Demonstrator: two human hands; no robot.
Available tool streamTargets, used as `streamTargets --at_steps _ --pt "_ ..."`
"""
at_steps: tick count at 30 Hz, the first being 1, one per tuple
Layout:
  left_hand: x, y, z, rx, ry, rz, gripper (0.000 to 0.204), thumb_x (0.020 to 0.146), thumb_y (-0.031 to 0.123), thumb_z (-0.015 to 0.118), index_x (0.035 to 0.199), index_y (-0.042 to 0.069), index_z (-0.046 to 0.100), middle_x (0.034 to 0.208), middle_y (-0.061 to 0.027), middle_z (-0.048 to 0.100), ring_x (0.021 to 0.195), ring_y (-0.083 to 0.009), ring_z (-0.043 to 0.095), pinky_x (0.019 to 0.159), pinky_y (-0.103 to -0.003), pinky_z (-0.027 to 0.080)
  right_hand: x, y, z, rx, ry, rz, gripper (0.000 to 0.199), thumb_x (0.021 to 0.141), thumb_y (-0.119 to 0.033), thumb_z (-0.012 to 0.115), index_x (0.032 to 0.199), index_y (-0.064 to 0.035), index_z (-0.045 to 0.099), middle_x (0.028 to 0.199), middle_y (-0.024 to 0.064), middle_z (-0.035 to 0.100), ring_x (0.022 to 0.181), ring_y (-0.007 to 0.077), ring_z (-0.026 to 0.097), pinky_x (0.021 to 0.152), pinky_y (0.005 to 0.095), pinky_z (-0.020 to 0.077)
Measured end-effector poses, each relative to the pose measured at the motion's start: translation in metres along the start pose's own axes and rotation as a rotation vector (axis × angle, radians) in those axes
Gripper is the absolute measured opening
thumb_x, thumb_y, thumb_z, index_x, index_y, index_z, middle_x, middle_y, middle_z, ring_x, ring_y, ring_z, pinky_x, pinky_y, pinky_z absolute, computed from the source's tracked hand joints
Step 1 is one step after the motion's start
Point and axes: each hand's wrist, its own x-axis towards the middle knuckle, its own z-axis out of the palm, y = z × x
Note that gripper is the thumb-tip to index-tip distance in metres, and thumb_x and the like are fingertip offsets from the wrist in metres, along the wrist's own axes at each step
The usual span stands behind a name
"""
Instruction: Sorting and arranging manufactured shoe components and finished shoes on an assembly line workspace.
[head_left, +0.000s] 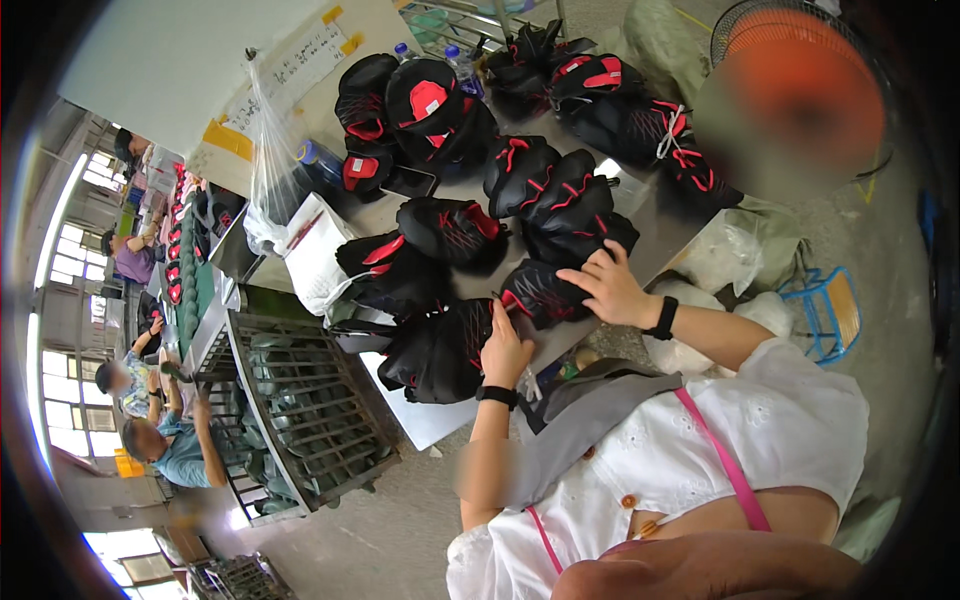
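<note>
Left hand [505,350] grips the edge of a black-and-red shoe upper [440,350] at table's [640,215] near edge, right hand [612,288] at two o'clock rests open-fingered on another upper [545,295], more uppers [560,195] piled toward twelve, a fan [790,70] partly cut off at one o'clock.

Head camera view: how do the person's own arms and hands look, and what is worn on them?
Both forearms are bare. The left hand has a black band at its wrist, and the right hand has a similar black wristband. Short white sleeves cover the upper arms. No gloves show.
</note>
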Motion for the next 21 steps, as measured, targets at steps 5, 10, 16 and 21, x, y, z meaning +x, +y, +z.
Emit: streamTargets --at_steps 5,10,16,21 --pt "-0.013 -0.015 -0.026 0.358 -0.366 0.18 0.026 0.068 0.015 0.058 0.093 0.012 0.063 0.126 -0.0103 0.044 0.07 -0.0296 0.062 0.06 -0.039 0.051 -0.013 0.039 -0.02 -0.002 -0.043 -0.063 0.058 0.056 -0.006 0.064 0.11 -0.025 0.059 0.078 -0.001 0.046 0.088 0.0186 0.044 0.095 0.0472 0.0221" --pt "-0.012 -0.01 -0.045 0.425 -0.468 0.332 0.013 0.07 0.019 0.059 0.082 0.014 0.064 0.125 -0.0109 0.045 0.07 -0.0257 0.063 0.058 -0.037 0.051 -0.02 0.054 -0.03 -0.012 -0.035 -0.032 0.059 0.053 -0.002 0.064 0.105 -0.0303 0.063 0.081 0.0 0.044 0.089 0.0198 0.043 0.099 0.0471 0.0204" --pt "0.004 0.014 -0.07 0.769 -0.92 0.502 0.025 0.074 0.018 0.055 0.097 0.015 0.064 0.124 -0.01 0.048 0.075 -0.0264 0.064 0.064 -0.037 0.051 -0.023 0.056 -0.029 0.001 -0.003 0.079 0.058 0.059 0.002 0.059 0.105 -0.0324 0.063 0.084 0.0013 0.044 0.09 0.0214 0.041 0.096 0.0463 0.0232" --pt "0.032 0.001 -0.11 0.184 -0.854 0.597 0.051 0.064 0.009 0.062 0.114 0.011 0.052 0.121 -0.013 0.047 0.1 -0.0294 0.054 0.081 -0.034 0.047 -0.025 0.054 -0.027 0.019 0.071 0.141 0.054 0.06 0.004 0.053 0.1 -0.0297 0.066 0.086 0.0026 0.045 0.09 0.0229 0.042 0.091 0.0422 0.0281"
